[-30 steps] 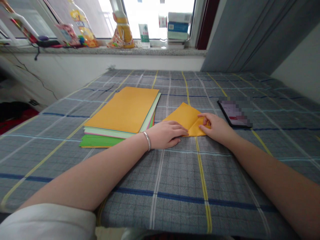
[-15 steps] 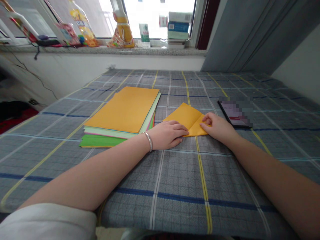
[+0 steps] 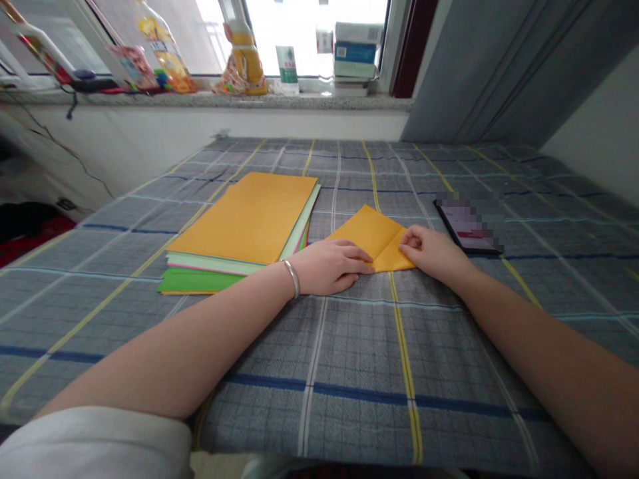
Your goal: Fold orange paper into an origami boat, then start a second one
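A folded orange paper sheet (image 3: 372, 239) lies right of centre on a checked grey bedcover (image 3: 349, 359), a triangular flap creased over its near corner. The left hand (image 3: 329, 267) rests flat, fingers (image 3: 357, 256) extended, tips at the sheet's lower-left edge. The right hand (image 3: 434, 253) sits slightly curled, fingertips (image 3: 407, 243) pressing the flap, not pinching. A stack of coloured paper (image 3: 239, 226) lies to the left, and a smartphone (image 3: 469, 226) to the right, its screen pixelated.
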Motion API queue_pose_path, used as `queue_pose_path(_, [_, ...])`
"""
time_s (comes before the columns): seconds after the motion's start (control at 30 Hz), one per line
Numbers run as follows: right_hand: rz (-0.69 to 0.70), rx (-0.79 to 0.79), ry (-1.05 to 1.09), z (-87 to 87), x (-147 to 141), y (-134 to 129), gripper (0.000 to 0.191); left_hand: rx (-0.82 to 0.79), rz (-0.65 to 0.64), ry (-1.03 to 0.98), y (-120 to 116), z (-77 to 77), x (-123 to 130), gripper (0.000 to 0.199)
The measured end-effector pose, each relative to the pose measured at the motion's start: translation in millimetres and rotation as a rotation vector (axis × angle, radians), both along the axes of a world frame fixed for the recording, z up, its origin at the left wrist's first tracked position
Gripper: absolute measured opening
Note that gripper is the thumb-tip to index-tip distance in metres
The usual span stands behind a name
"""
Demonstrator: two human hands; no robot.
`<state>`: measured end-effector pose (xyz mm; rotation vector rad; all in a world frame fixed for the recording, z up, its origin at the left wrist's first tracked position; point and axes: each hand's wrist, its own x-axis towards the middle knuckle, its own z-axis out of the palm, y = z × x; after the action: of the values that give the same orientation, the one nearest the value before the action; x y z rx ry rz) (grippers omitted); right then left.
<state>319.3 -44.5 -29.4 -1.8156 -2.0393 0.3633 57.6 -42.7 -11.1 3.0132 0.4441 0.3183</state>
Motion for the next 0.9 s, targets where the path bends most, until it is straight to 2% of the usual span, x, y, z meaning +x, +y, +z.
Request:
queue_pose_path(0.1, [-0.006, -0.018, -0.005, 0.6, -0.5, 0.0, 0.005, -0.011, -0.03, -0.009, 0.8, 1.5, -1.1, 0.033])
queue_pose_path(0.43, [-0.018, 0.006, -0.002, 1.4, -1.2, -1.4, 0.004, -0.093, 0.042, -0.061, 0.2, -1.3, -2.6, 0.034])
queue_pose_path(0.7, [-0.026, 0.019, -0.021, 2.2, -2.7, -2.8, 0.004, -0.046, -0.019, -0.055, 0.9, -1.6, -1.7, 0.028])
queue_pose_path(0.9, [-0.029, 0.008, -0.033, 1.8, -2.8, -3.0, 0.004, 0.08, -0.039, 0.013, -2.3, 2.3, 1.8, 0.023])
